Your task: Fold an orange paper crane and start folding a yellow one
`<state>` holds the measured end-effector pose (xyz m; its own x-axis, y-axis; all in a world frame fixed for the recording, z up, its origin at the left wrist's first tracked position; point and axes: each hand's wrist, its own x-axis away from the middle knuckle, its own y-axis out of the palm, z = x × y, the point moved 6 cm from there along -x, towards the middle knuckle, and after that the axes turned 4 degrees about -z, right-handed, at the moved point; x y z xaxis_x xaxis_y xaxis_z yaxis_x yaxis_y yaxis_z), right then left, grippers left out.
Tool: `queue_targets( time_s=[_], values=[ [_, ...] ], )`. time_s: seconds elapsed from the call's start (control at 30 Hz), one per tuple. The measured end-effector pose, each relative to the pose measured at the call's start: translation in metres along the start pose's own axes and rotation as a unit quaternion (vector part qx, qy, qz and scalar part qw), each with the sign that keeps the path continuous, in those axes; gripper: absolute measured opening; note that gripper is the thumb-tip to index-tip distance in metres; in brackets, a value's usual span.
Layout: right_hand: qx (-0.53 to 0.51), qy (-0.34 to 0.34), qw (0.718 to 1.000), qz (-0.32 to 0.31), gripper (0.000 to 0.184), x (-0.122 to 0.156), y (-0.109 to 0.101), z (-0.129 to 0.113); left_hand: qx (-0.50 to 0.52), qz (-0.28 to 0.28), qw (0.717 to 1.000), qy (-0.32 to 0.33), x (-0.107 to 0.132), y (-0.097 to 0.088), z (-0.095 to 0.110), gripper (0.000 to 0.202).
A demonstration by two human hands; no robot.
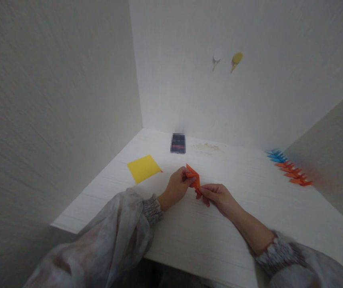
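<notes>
Midway between the worktop's (210,244) near and far edges, the left hand's (177,185) fingers pinch the folded orange paper (197,180); the right hand's (218,197) clamp its lower end. Yellow paper (143,169) lies near the left edge.

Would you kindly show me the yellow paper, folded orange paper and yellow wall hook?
Yellow paper (144,168), head view: middle of its face.
Folded orange paper (197,181), head view: its bent middle.
Yellow wall hook (237,58), head view: round base.

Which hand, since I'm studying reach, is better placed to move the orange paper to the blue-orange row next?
Likely the right hand: it pinches the orange paper and is closer to the blue-orange row; the left hand, also holding the paper, is farther.
</notes>
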<state>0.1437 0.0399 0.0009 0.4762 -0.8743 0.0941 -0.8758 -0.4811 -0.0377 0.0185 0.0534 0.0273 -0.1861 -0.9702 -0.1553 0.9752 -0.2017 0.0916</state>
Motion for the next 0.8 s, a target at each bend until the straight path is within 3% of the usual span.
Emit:
queue_targets(
  time_s=[0.8],
  values=[
    [0.055, 0.022, 0.998, 0.019, 0.031, 0.0003, -0.0002, -0.0019, 0.001, 0.005, 1.000, 0.004, -0.0022, -0.0006, -0.0029, 0.012]
  ],
)
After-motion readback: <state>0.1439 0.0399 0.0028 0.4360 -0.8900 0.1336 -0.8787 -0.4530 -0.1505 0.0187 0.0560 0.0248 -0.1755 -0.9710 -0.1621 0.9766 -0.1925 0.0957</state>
